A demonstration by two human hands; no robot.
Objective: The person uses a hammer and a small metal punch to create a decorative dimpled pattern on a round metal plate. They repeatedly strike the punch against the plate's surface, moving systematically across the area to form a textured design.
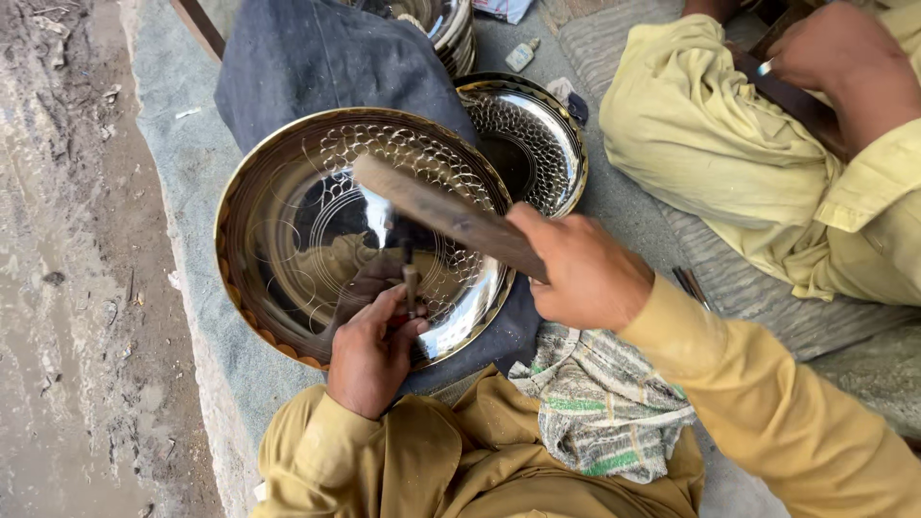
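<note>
A large round metal tray (317,221), polished like a mirror and chased with rings of scale-like marks, rests tilted on a dark blue cloth (317,58) in front of the person, its scalloped brass-coloured rim toward the lap. The left hand (369,350) lies at the tray's lower edge, fingers curled closed around a small upright punch (410,286) whose tip stands on the tray's shiny face. The right hand (585,273) is wrapped tight round the end of a flat wooden mallet (441,213), which reaches up and left, above the tray and over the punch; the mallet is slightly blurred.

Just behind the tray, touching or overlapping its upper right rim, lies a second, smaller decorated metal tray (537,134), and more shiny ware (446,24) is stacked beyond the cloth. A striped grey and green rag (600,403) lies across the person's lap, between the mustard-yellow sleeves. Everything sits on a grey mat (182,173) beside bare dirt ground (58,288).

At upper right another person in pale yellow clothing (710,134) sits near, a hand (835,58) closed on a dark tool of their own. A small bottle (521,55) lies on the mat beside the stacked ware.
</note>
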